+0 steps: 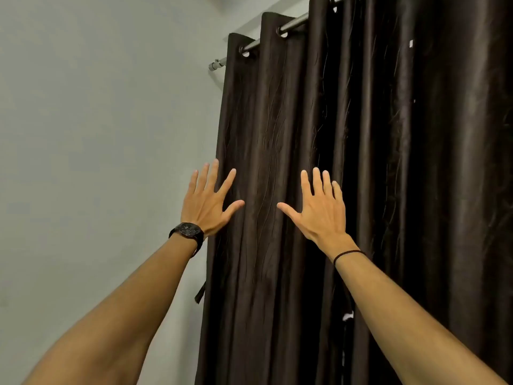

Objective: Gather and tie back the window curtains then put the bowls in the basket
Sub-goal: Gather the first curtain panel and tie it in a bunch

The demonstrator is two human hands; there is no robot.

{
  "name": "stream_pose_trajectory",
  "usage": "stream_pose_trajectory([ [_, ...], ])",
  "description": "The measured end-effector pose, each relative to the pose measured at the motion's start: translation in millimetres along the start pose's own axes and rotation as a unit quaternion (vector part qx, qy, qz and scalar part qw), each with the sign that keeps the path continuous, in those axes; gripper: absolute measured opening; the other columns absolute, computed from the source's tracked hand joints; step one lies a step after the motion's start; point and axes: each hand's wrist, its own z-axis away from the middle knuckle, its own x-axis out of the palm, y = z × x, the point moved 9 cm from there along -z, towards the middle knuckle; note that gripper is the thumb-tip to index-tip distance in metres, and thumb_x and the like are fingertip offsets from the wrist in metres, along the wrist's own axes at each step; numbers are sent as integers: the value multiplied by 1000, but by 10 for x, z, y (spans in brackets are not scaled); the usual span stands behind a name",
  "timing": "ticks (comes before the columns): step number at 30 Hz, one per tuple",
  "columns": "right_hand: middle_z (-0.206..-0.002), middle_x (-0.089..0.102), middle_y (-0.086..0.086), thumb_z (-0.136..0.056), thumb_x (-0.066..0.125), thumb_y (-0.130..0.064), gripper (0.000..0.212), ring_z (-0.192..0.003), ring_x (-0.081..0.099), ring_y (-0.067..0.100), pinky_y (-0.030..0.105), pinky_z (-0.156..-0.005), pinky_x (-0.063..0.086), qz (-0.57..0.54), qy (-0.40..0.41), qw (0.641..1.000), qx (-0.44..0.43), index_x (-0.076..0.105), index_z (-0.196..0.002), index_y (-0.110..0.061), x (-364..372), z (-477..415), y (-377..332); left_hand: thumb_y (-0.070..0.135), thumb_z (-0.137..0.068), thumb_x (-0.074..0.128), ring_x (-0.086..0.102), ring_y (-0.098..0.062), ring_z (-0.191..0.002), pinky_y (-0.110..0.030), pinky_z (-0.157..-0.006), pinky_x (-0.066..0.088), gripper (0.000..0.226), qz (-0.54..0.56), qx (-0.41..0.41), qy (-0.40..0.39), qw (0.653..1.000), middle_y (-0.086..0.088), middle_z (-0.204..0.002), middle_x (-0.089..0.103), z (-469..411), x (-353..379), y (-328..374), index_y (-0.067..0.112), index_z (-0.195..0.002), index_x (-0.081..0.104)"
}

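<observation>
Now, to the gathering. Dark brown curtain hanging in deep folds from the metal rod by its eyelets, spread across the window, pale wall to its left. Left hand raised at the curtain's outer edge, fingers straight and fanned, gripping nothing, watch on the wrist. Right hand raised alike, further in over the folds, flat and spread, holding nothing, thin black band on the wrist. Contact between palms and cloth: impossible to tell. No bowls and no basket in view; judged from that, only the first part of the task under way, nothing gathered or tied.

To do it well: close the fingers round the cloth rather than patting it flat. Take the outer edge with the left hand as an anchor, sweep the right hand across the folds toward it, and stack pleat upon pleat along the existing creases. Pull sideways, not down, to spare the eyelets and rod. Gather lower, probably, near the dark strap dangling beside the left edge, likely the tie-back, though too small to be sure. Hold the bundle with one hand, wrap the strap with the other, and fasten snugly.
</observation>
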Motion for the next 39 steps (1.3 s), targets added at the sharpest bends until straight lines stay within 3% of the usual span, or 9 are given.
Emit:
stream_pose_trajectory([
  [4,-164,27,19,-89,14,-87,101,-150,29,39,53,-118,31,55,-3,998,8,19,-161,-16,423,-285,-56,80,-96,9,19,-45,-156,-62,-127,16,86,1,-6,-10,1000,-21,-171,15,-275,534,-247,30,-166,18],
  [9,-142,50,21,-92,31,-79,93,-112,57,39,53,-93,43,131,63,988,45,29,-156,-12,762,-765,-110,77,-98,18,13,-46,-157,-69,-122,12,79,15,-6,-22,1000,-19,-172,10,-804,1210,-545,34,-165,18],
  [14,-128,55,20,-98,61,-31,71,-100,63,33,45,-83,52,11,136,980,143,31,-154,0,998,-1279,3,45,-100,57,13,-50,-155,-71,-121,21,57,64,-16,-51,997,-24,-170,14,-1316,1922,-846,18,-149,49],
  [20,-109,56,18,-88,50,6,41,-79,62,39,39,-64,46,-30,147,979,141,60,-127,2,1280,-1688,-166,20,-98,65,53,-45,-128,-55,-102,52,74,296,-106,7,949,-22,-160,33,-1629,2368,-1081,13,-159,24],
  [24,-112,57,17,-87,58,3,33,-93,63,37,41,-79,53,-79,130,978,141,65,-120,0,1524,-1945,-580,18,-93,65,65,-32,-92,-48,-85,57,64,421,-258,22,869,-10,-107,66,-1690,2614,-1375,17,-150,37],
  [27,-114,60,16,-90,59,-2,27,-104,61,38,43,-87,49,-113,88,984,104,68,-115,-1,1800,-2276,-1155,21,-90,67,66,-31,-78,-42,-72,59,7,422,-253,13,871,-5,-84,67,-1771,2660,-1476,16,-94,64],
  [33,-120,65,18,-91,58,-2,33,-113,62,38,42,-93,53,-101,-19,995,0,66,-123,-2,2137,-2608,-2022,26,-92,69,45,-18,-54,-29,-53,38,38,473,-184,37,861,1,-58,49,-2013,2725,-1619,13,-64,47],
  [36,-119,57,11,-94,59,-46,34,-112,54,36,44,-89,44,13,139,990,20,69,-114,-20,1734,-2463,-1825,30,-93,70,63,-19,-69,-27,-57,48,25,528,-154,33,835,-2,-79,66,-2098,2708,-1588,12,-81,57],
  [39,-139,49,8,-90,42,-71,59,-123,45,35,46,-96,34,33,351,916,191,59,-131,-32,1009,-1949,-1289,32,-89,70,63,-29,-75,-45,-72,56,29,572,-137,40,808,-9,-87,67,-2190,2659,-1557,9,-90,52],
])
